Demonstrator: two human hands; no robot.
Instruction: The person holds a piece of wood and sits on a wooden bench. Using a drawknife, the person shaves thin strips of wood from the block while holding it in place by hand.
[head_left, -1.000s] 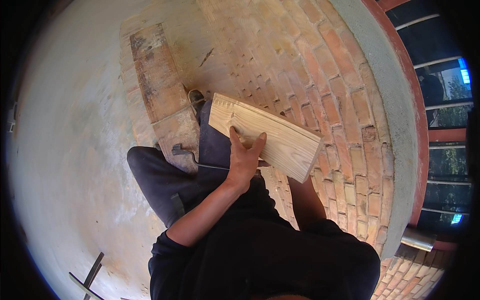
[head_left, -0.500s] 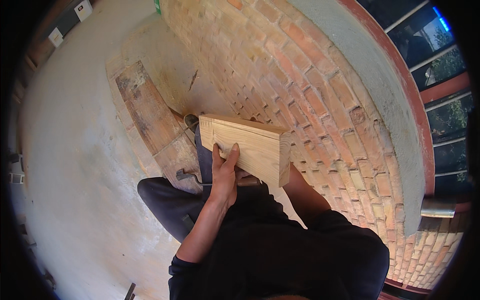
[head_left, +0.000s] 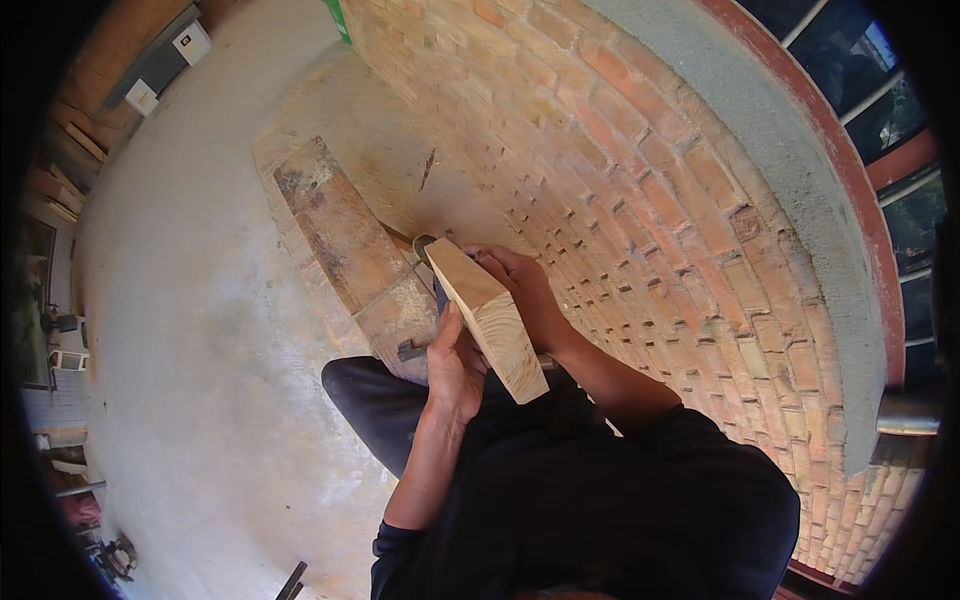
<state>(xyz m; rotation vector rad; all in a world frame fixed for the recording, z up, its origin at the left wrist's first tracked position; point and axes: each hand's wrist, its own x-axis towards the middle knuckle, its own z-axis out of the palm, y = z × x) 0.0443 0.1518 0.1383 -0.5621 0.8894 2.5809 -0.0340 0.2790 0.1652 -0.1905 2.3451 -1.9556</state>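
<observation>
A thick pale wooden block is held up in front of my lap, tilted so that its end grain faces me. My left hand grips its left side, with the thumb up along the edge and the other fingers hidden behind the wood. On the far right side, my right hand is closed against the block with curled fingers; its fingertips are partly hidden. Just left of my left hand, the dark end of a metal tool shows above my bent leg. The rest of that tool is covered.
A low brick-and-mortar strip runs along the concrete floor ahead. A brick wall rises close on my right, below a grey sill and barred windows. Dark bars lie at the lower left.
The block has turned from showing its broad face to showing its end grain. My right hand has come into sight on its far right side. The view has shifted slightly.
</observation>
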